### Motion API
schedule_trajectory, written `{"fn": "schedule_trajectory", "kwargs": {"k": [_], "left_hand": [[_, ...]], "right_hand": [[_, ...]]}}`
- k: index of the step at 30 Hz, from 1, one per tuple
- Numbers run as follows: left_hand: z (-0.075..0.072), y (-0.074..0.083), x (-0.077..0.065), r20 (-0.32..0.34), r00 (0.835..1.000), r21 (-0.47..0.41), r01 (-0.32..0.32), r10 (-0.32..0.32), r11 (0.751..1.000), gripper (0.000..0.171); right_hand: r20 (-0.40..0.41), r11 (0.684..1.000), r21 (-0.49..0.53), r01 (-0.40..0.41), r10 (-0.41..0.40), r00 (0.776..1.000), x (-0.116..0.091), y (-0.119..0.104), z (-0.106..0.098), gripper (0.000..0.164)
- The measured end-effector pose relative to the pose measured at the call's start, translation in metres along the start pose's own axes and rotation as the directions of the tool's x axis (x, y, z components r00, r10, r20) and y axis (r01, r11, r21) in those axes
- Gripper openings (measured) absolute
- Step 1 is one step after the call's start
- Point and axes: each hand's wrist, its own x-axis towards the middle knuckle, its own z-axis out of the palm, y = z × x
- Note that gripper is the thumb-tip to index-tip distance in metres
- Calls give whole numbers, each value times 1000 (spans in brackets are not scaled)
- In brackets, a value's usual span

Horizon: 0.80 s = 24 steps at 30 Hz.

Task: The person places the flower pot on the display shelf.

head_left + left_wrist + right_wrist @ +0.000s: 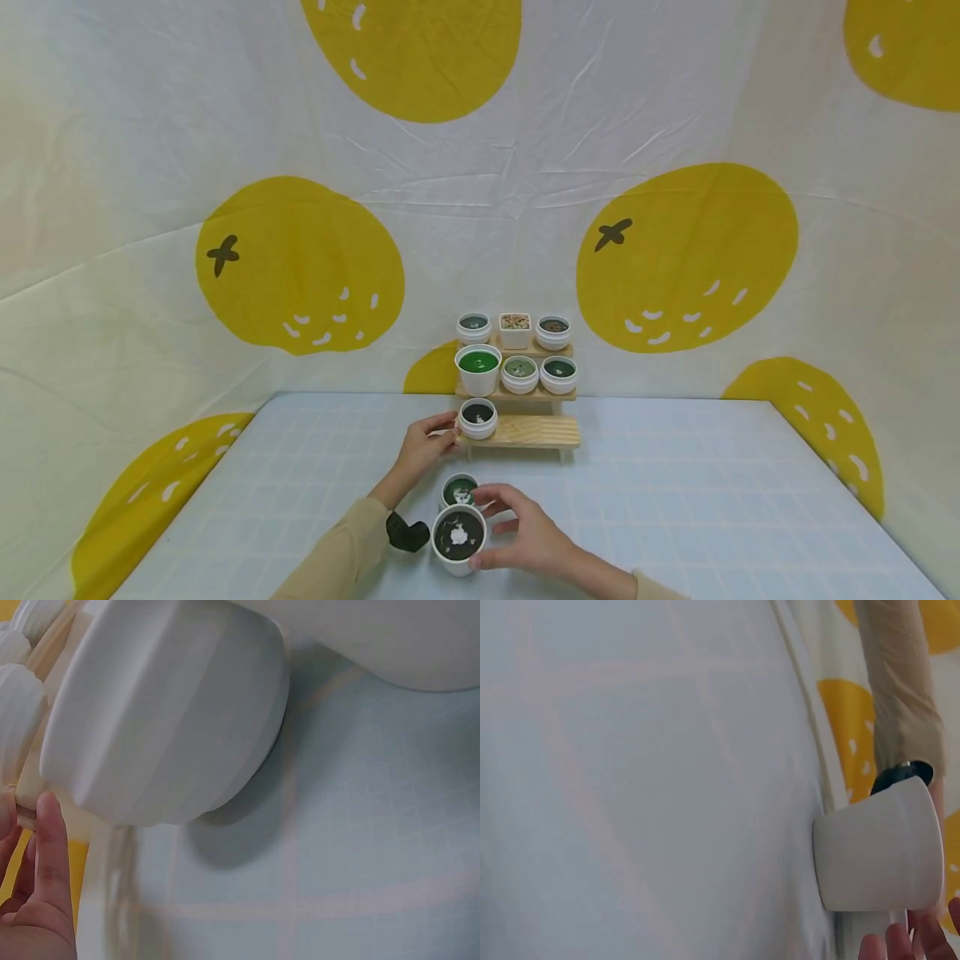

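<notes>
My left hand [422, 450] is at the left end of the lowest wooden shelf [536, 431], its fingertips right at the board's end. Close beside them, a small ribbed white pot [477, 429] with a dark filling stands on that shelf. In the left wrist view the thumb lies straight against the board's edge. Near the front of the table stands a taller white pot [459, 533], dark inside with a white patch. Spread around its right side is my right hand [532, 537], thumb by its wall. Behind it is a white pot [459, 490] with a dark green filling.
The middle shelf [517, 395] bears a tall pot with bright green filling [478, 379] and two ribbed pots. On the top shelf [555, 350] a square pot of pebbles [515, 333] stands between two round ones. A dark device [407, 533] is on the left wrist.
</notes>
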Motion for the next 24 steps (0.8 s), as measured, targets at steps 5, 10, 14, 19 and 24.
{"fn": "schedule_trajectory", "kwargs": {"k": [5,10,14,19,24], "left_hand": [[0,0,1,-13,1000,7,19,-19,1000,37],[0,5,-2,-10,1000,5,19,-19,1000,36],[1,12,-6,-11,1000,7,18,-18,1000,35],[0,2,0,-21,1000,4,19,-19,1000,35],[0,2,0,-7,1000,29,24,-24,999,37]], "right_hand": [[16,1000,13,17,-17,1000,0,3,4,71],[47,999,31,32,-34,998,1,2,7,73],[63,998,45,47,-49,997,2,1,9,74],[63,998,31,56,-58,996,4,0,11,76],[61,999,12,41,-42,997,6,1,11,76]]}}
